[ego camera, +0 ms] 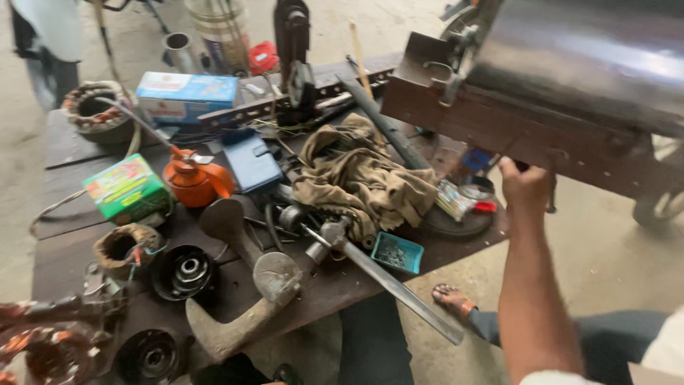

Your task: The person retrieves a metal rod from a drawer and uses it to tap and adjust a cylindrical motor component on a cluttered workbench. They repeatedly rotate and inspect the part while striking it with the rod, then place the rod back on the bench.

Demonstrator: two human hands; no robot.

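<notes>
From the head camera, the right hand [526,187] was raised off the tabletop's right edge and clenched on the underside of a machine [570,93], a dark steel body with a curved sheet-metal top and a rusty angle-iron frame, which stood beyond that edge with a small wheel [659,207] low at its right. The grip sat on the frame's lower bar; blur hid the fingers, so what exactly they closed on was probably a handle or the bar itself. The left hand was out of view.

The machine looked heavy and stiff, not a thing to lift one-handed. Its sheet top looked smooth and slippery, and the rough frame seemed the better hold, though its corners looked sharp.

On containers: a small teal tray [397,252] at the tabletop's near edge held what seemed to be small screws or bits. An orange oil can [192,178] stood left of centre, spout up, its contents hidden. A green box [128,187] lay near the left edge and a blue-and-white box [187,96] toward the far left corner, both shut. A metal cup [178,48] and a bucket [221,28] stood on the floor past the far edge; their insides could not be seen. A crumpled rag [360,175] lay mid-table, soft and light.
</notes>
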